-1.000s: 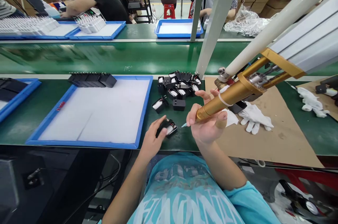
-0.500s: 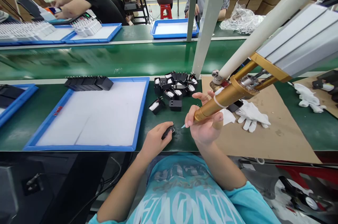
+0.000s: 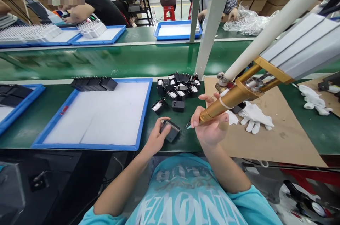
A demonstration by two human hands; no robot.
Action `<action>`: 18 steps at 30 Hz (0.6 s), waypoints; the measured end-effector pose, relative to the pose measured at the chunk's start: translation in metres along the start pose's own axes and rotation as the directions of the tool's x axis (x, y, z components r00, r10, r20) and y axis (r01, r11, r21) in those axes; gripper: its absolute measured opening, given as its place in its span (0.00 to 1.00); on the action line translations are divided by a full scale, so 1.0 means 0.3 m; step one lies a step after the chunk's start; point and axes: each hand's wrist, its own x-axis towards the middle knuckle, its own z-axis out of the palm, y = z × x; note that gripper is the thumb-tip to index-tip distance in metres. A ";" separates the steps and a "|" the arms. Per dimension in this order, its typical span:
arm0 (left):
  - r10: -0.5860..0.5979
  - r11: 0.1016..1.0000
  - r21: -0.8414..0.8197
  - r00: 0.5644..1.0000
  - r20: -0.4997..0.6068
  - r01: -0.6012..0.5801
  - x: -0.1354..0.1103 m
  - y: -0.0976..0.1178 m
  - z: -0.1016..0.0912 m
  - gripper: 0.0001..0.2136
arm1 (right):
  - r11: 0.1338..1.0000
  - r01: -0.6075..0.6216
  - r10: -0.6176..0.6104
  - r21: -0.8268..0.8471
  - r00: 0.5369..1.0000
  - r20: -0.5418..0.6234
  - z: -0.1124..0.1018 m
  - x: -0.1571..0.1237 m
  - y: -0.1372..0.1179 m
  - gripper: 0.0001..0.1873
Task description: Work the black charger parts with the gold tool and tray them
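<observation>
One black box (image 3: 172, 133) sits near the close edge of the green desk (image 3: 187, 144), its left end pinched between the thumb and fingers of the left hand (image 3: 156, 136); whether its underside rests on the desk I cannot tell. Its long axis seems to slant from far left to near right, with a pale strip along the far side. Just right of it, not touching, the thin tip (image 3: 188, 125) of a gold tool (image 3: 235, 96) points down and leftward at the box's right end, so that short gap is the relation that counts. The right hand (image 3: 209, 127) is curled round the tool's lower end; the left is nearer the box. Left of both hands lies a blue-rimmed tray (image 3: 138, 129); to the right, a white glove (image 3: 256, 117) lies on cardboard (image 3: 268, 147). Beyond the hands, more black boxes (image 3: 180, 86) are heaped; farther off, a person in black (image 3: 105, 5) leans forward.
</observation>
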 end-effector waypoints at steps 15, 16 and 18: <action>0.177 0.906 0.421 0.869 -0.462 0.039 0.303 0.069 -0.493 0.25 | 0.999 0.004 -0.004 -0.045 1.000 -0.004 -0.067 0.008 -0.009 0.20; 0.300 0.706 0.698 0.842 -0.449 0.121 0.357 0.070 -0.547 0.23 | 0.999 0.006 -0.006 -0.051 1.000 -0.005 -0.072 0.008 -0.009 0.20; 0.398 0.406 0.888 0.833 -0.384 0.215 0.445 0.075 -0.637 0.22 | 0.998 0.009 -0.009 -0.063 1.000 -0.004 -0.078 0.009 -0.010 0.20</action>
